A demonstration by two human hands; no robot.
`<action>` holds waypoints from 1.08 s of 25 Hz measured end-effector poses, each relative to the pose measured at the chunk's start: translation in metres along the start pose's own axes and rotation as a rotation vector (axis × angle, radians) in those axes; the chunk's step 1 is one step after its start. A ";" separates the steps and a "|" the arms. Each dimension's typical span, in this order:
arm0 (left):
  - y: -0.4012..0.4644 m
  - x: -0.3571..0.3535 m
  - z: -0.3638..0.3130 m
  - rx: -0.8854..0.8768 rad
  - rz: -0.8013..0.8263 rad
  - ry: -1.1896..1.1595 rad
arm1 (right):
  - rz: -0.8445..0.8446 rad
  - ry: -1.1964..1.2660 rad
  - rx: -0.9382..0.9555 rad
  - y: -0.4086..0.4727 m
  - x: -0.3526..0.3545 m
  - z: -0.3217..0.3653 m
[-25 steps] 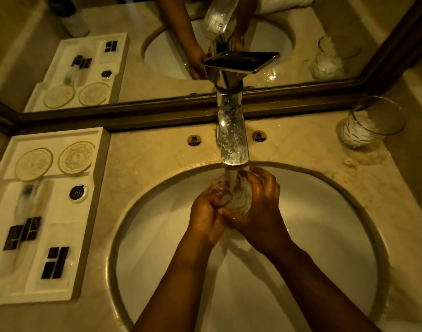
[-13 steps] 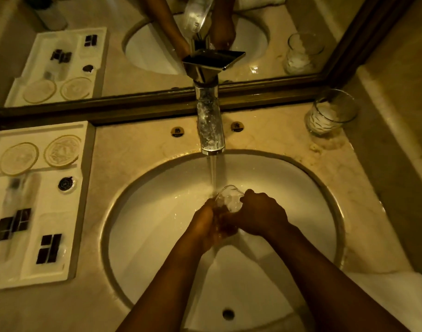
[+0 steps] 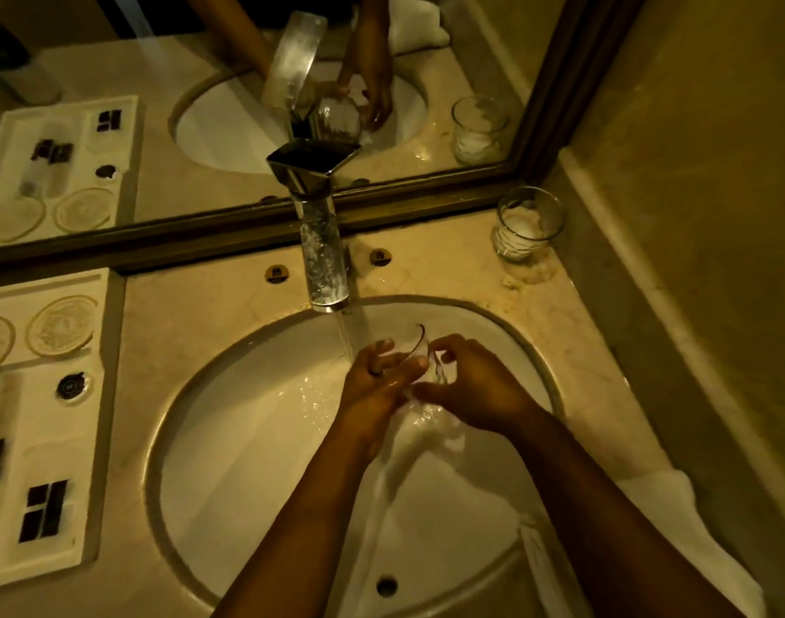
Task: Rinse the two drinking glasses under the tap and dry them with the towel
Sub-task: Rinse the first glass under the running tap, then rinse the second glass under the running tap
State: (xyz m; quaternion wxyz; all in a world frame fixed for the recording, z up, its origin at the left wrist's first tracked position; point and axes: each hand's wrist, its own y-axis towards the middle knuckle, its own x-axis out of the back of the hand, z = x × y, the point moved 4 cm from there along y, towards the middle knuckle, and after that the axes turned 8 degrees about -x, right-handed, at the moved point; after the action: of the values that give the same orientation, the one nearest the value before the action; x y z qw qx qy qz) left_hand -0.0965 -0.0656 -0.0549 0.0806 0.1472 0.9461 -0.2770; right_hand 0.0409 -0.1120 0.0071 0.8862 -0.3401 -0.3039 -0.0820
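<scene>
A clear drinking glass (image 3: 419,350) is tilted between my two hands over the white basin (image 3: 248,417), just right of the water stream running from the chrome tap (image 3: 324,260). My left hand (image 3: 375,385) cups it from the left with fingers inside or along its rim. My right hand (image 3: 475,388) pinches it from the right. Water spills off the glass into the basin. A second glass (image 3: 526,223) stands upright on the counter at the back right, near the mirror. A white towel (image 3: 676,528) lies on the counter at the right, by my right forearm.
A white amenity tray (image 3: 70,439) with coasters and small dark packets sits on the marble counter (image 3: 194,305) at the left. A framed mirror (image 3: 248,225) runs along the back. A wall closes the right side. The basin's overflow hole (image 3: 386,586) is near the front.
My hands and the glass moved slightly right, out of the direct stream, and the glass has tipped. The camera view shifted so the towel and right wall show more.
</scene>
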 end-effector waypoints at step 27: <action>0.096 -0.082 -0.083 -0.544 -0.001 0.428 | -0.781 0.726 -0.004 0.103 0.101 -0.019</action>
State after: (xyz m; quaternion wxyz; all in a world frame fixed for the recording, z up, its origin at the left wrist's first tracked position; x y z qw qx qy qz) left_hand 0.0058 0.0383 -0.0150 -0.0837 0.1747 0.9808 0.0223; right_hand 0.1674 -0.0405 -0.0009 0.8373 -0.1529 -0.0812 -0.5187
